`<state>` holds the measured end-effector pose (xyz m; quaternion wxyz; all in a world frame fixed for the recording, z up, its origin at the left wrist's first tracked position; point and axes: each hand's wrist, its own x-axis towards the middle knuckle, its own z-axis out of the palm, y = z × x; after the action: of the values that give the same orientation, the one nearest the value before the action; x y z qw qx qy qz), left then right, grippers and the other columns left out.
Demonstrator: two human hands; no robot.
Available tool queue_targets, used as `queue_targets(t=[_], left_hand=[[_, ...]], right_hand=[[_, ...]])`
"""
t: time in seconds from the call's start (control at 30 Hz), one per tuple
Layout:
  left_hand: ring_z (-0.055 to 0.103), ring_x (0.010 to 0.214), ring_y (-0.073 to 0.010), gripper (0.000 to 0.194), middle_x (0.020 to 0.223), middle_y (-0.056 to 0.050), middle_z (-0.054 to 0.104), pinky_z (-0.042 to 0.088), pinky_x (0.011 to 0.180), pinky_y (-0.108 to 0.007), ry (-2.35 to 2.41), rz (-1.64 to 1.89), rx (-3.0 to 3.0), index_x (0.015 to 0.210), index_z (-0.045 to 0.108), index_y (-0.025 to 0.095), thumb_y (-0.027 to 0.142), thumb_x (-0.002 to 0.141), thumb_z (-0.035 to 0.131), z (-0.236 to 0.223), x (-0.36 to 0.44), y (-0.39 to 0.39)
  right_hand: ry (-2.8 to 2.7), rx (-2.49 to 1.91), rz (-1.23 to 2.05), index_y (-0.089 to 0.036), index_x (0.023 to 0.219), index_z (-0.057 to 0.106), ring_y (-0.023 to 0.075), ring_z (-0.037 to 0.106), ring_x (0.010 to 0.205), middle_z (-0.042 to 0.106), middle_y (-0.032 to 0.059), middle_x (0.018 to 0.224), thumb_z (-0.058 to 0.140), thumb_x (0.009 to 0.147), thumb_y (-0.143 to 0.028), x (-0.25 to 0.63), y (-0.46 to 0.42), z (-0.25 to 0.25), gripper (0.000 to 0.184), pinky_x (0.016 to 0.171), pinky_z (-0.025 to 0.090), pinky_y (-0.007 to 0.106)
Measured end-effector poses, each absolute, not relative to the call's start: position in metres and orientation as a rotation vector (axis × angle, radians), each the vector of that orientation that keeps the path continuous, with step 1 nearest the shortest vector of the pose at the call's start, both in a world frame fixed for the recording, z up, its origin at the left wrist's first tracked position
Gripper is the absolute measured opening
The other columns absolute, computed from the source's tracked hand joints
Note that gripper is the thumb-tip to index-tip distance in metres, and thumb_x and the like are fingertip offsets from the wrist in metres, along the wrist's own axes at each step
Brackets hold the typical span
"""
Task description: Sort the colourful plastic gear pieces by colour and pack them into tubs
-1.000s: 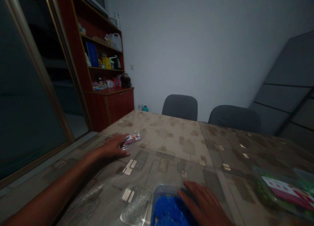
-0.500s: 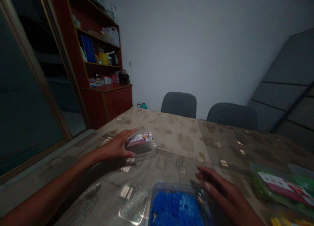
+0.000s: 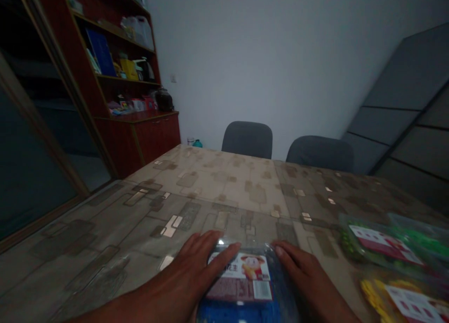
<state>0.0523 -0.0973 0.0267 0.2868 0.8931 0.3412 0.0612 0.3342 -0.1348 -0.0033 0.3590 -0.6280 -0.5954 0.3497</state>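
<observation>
A clear plastic box (image 3: 238, 311) with blue pieces inside sits at the table's near edge. Over its top lies a clear lid (image 3: 245, 289) bearing a white and maroon label with a cartoon figure. My left hand (image 3: 196, 267) grips the lid's left side, its thumb across the label and its fingers around the far left corner. Against the right side of box and lid rests my right hand (image 3: 305, 271), closed around that edge with the thumb near the far right corner. I cannot tell whether the lid is pressed down fully.
To the right stand labelled clear boxes: one with green pieces (image 3: 382, 248), another with brighter green pieces (image 3: 424, 241) and one with yellow pieces (image 3: 375, 297). A patterned cloth covers the table (image 3: 217, 178). Beyond its far edge are two grey chairs (image 3: 247, 138); a red-brown cabinet (image 3: 154, 138) is at left.
My left hand has taken the labelled lid from farther left on the table and brought it over the blue pieces. The right hand has come against the box's right side. The view has shifted.
</observation>
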Motion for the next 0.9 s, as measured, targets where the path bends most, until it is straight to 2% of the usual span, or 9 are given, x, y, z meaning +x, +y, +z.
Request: queue_targets(t=[0.2,0.3,0.37,0.4,0.47,0.5,0.57,0.67,0.9], left_hand=[[0.023,0.146,-0.0476,0.101,0.165,-0.007,0.020,0.020,0.117,-0.067,0.871,0.168,2.376,0.155,0.024,0.047,0.052,0.072,0.083,0.024,0.049,-0.099],[0.019,0.147,-0.0473,0.093,0.166,-0.005,0.017,0.021,0.115,-0.067,0.949,0.132,2.325,0.154,0.028,0.044,0.051,0.076,0.079,0.036,0.043,-0.088],[0.031,0.143,-0.0435,0.079,0.162,-0.008,0.030,0.028,0.114,-0.061,1.040,0.242,2.269,0.152,0.036,0.038,0.049,0.083,0.072,0.040,0.040,-0.075],[0.043,0.135,-0.0397,0.068,0.153,-0.010,0.043,0.036,0.110,-0.056,1.067,0.300,2.217,0.147,0.043,0.034,0.048,0.086,0.069,0.039,0.038,-0.068],[0.062,0.105,-0.0286,0.041,0.119,-0.009,0.066,0.051,0.090,-0.040,1.061,0.378,2.059,0.125,0.059,0.025,0.044,0.089,0.064,0.031,0.037,-0.058],[0.064,0.088,-0.0227,0.031,0.100,-0.006,0.068,0.053,0.076,-0.033,1.035,0.386,1.947,0.112,0.061,0.023,0.044,0.090,0.063,0.024,0.036,-0.054],[0.058,0.062,-0.0139,0.028,0.078,0.001,0.063,0.045,0.053,-0.022,0.966,0.371,1.694,0.095,0.056,0.021,0.048,0.091,0.062,0.009,0.037,-0.051],[0.048,0.043,-0.0083,0.038,0.062,0.006,0.057,0.035,0.039,-0.016,0.858,0.352,1.384,0.091,0.049,0.021,0.055,0.087,0.066,-0.012,0.041,-0.053],[0.046,0.038,-0.0066,0.040,0.053,0.005,0.059,0.037,0.038,-0.014,0.813,0.492,1.101,0.084,0.050,0.019,0.048,0.078,0.078,-0.022,0.050,-0.061]], right_hand=[[-1.474,-1.564,1.005,-0.021,0.087,0.073,0.0255,0.067,0.085,0.074,0.0064,0.086,0.045,0.092,-0.065,0.334,-0.134,-0.016,0.053,0.077,0.053,0.031],[-1.395,-1.562,1.039,-0.019,0.088,0.072,0.0256,0.066,0.085,0.073,0.0070,0.086,0.046,0.092,-0.064,0.333,-0.135,-0.017,0.052,0.077,0.052,0.032],[-1.365,-1.569,1.033,-0.019,0.087,0.072,0.0256,0.066,0.084,0.073,0.0069,0.086,0.046,0.091,-0.065,0.331,-0.135,-0.016,0.052,0.078,0.052,0.033],[-1.364,-1.572,1.033,-0.019,0.086,0.071,0.0255,0.065,0.084,0.073,0.0068,0.086,0.047,0.091,-0.065,0.330,-0.136,-0.016,0.052,0.077,0.052,0.032],[-1.354,-1.579,1.038,-0.019,0.086,0.071,0.0251,0.065,0.084,0.072,0.0063,0.086,0.048,0.090,-0.065,0.329,-0.137,-0.016,0.052,0.077,0.052,0.032],[-1.341,-1.578,1.044,-0.019,0.086,0.071,0.0250,0.065,0.084,0.072,0.0060,0.086,0.048,0.090,-0.065,0.328,-0.137,-0.016,0.051,0.077,0.052,0.032],[-1.310,-1.572,1.056,-0.020,0.086,0.071,0.0248,0.066,0.085,0.072,0.0058,0.088,0.048,0.090,-0.064,0.328,-0.139,-0.017,0.050,0.078,0.052,0.031],[-1.275,-1.573,1.056,-0.020,0.085,0.070,0.0250,0.066,0.087,0.072,0.0059,0.089,0.049,0.089,-0.063,0.327,-0.141,-0.016,0.048,0.079,0.052,0.031],[-1.147,-1.573,1.058,-0.022,0.077,0.061,0.0241,0.064,0.082,0.069,0.0044,0.082,0.047,0.091,-0.063,0.320,-0.142,-0.019,0.045,0.079,0.051,0.033]])
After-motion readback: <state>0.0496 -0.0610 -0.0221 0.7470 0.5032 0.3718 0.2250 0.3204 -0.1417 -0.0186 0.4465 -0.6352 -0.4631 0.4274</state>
